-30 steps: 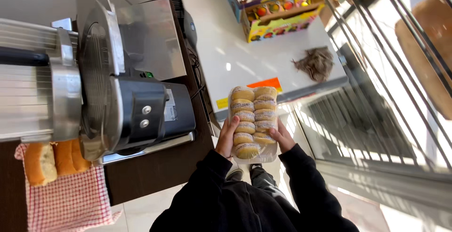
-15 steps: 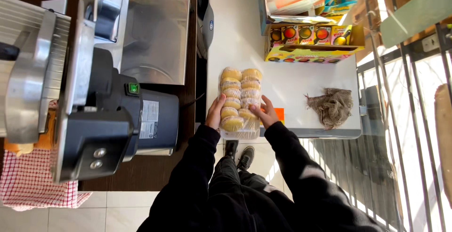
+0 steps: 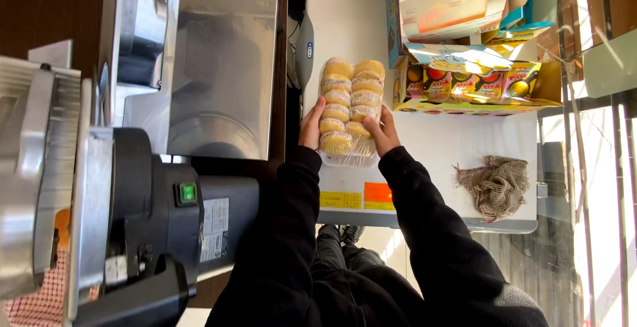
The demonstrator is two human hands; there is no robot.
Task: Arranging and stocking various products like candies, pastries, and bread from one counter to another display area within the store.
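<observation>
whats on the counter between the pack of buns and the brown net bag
Bare white counter only. In the head view the right hand holds the pack of buns; nothing lies before the net bag.

One clear pack (image 3: 348, 111) holds ten round buns, in two rows of five. Right of the pack: one netting bundle (image 3: 494, 184) and one yellow display box (image 3: 474, 84).

Both your arms, in black sleeves, reach forward and draw close together. Your left hand (image 3: 310, 126) is cupped with fingers curled and its palm turned inward toward the right. Your right hand (image 3: 383, 134) mirrors it, palm inward, fingers extended forward, wrists level.
</observation>
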